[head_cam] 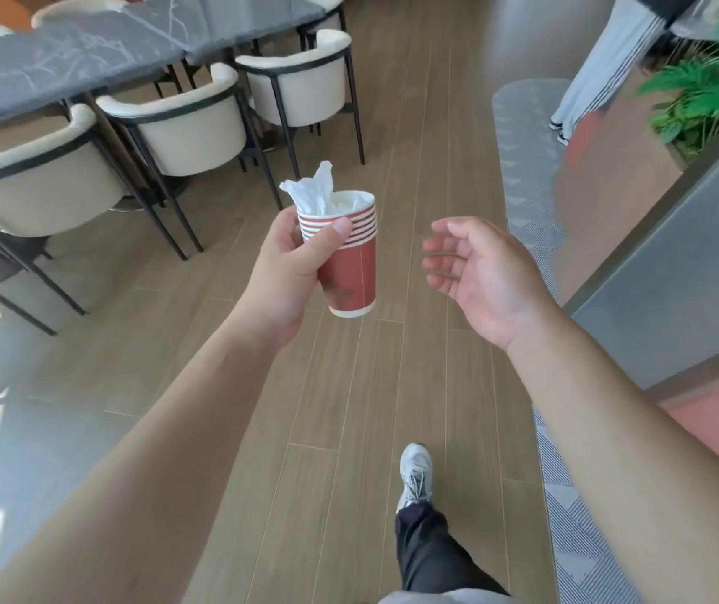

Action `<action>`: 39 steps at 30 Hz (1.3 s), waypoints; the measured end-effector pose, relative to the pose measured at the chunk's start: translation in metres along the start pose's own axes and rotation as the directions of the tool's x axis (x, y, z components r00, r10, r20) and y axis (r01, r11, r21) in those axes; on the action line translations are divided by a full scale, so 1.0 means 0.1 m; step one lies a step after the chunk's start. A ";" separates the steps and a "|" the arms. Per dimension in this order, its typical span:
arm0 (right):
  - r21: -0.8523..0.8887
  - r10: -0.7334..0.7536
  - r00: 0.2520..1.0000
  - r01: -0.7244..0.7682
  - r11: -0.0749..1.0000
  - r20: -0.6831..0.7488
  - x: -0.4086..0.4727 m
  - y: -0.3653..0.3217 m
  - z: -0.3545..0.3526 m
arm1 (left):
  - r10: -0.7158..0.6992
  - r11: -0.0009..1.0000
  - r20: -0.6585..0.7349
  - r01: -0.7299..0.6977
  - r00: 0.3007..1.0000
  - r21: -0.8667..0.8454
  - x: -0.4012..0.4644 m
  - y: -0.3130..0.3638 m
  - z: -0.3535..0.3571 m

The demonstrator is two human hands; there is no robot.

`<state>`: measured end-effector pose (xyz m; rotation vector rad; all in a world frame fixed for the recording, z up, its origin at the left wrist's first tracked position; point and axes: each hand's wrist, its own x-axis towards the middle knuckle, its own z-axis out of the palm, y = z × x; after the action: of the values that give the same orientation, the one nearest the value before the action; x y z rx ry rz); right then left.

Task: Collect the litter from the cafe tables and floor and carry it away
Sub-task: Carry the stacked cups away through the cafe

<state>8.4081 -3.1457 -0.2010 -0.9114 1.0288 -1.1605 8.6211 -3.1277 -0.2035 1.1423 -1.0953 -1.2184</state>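
In your left hand (281,272), gripped, sit stacked cups (349,259) stuffed with tissue (314,191); your right hand (475,272) hangs spread and empty. Collection looks largely done; carrying away remains.

One wide-angle view only, from the person's head, facing forward and steeply down. Both forearms enter from the lower edge and meet near the centre, close to the lens. The floor (349,385) fills the middle; a shoe (415,473) sits at 6 o'clock. Chairs (183,132) lie farther off at 10 o'clock, a plant (706,89) at 2 o'clock. Straight lines bend near the edges.
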 end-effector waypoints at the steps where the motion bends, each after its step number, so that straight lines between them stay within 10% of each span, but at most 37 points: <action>1: 0.009 0.004 1.000 -0.004 1.000 0.002 0.18 0.00 -0.04 | 0.001 1.000 -0.002 -0.001 1.000 0.005 0.17 -0.01 0.03; 20: 0.061 0.005 0.998 -0.009 0.998 0.065 3.26 -0.87 -0.64 | 0.044 0.998 -0.019 -0.043 0.999 0.051 3.27 0.23 0.77; 39: -0.019 0.012 0.999 -0.013 1.000 -0.049 6.03 -0.82 0.69 | 0.000 1.000 0.089 0.001 0.996 -0.003 6.17 0.06 -0.52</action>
<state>8.5055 -3.7500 -0.1975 -0.8943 1.0859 -1.1691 8.7034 -3.7415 -0.1994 1.0944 -1.1593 -1.2813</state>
